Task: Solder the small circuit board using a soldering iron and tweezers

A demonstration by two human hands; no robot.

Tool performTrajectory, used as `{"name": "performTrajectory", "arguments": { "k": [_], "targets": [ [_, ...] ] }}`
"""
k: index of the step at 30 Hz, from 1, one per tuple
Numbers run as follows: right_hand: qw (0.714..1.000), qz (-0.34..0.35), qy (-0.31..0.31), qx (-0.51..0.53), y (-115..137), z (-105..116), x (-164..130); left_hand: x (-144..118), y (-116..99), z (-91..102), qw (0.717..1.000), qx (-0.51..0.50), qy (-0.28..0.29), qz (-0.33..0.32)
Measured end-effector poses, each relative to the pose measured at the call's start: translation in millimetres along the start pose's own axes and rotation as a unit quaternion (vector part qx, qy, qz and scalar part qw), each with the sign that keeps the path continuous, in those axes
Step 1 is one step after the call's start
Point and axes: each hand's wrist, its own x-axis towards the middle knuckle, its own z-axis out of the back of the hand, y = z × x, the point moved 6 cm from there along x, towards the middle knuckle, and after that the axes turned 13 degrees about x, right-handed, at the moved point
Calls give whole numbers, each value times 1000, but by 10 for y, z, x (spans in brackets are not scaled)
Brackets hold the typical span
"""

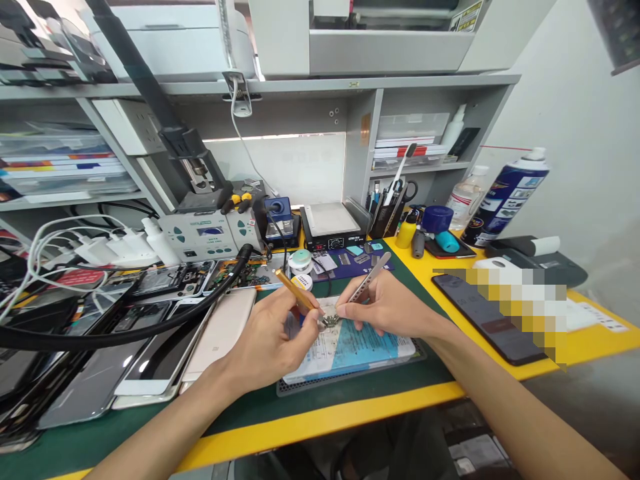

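A small metal part (330,321) is being worked on at the middle of a blue and white mat (350,350), which lies on the green-covered tabletop (380,383). The left hand (270,340) is closed around a gold-coloured tool (296,291), gripped like a pen, with its tip brought down onto the part. The right hand (387,308) is closed on a pair of silver tweezers (369,279), whose points meet the part from the other side. The work is judged to be under way and not finished, since both tools are pressed to the part and neither is laid down; what has been completed on it cannot be told.

The part appears small, silvery and roughly round, with fine detail too small to be made out. Left of the mat, several phones (150,360) are laid side by side, crossed by a black hose (125,333). Behind the mat, a soldering station (207,233) is seen.
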Motion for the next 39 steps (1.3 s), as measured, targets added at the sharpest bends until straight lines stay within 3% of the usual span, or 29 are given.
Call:
{"name": "performTrajectory", "arguments": {
  "k": [39],
  "targets": [
    [1000,12,12,-11,-49,-9,10,4,-15,6,1000,-7,-9,-6]
  ]
}}
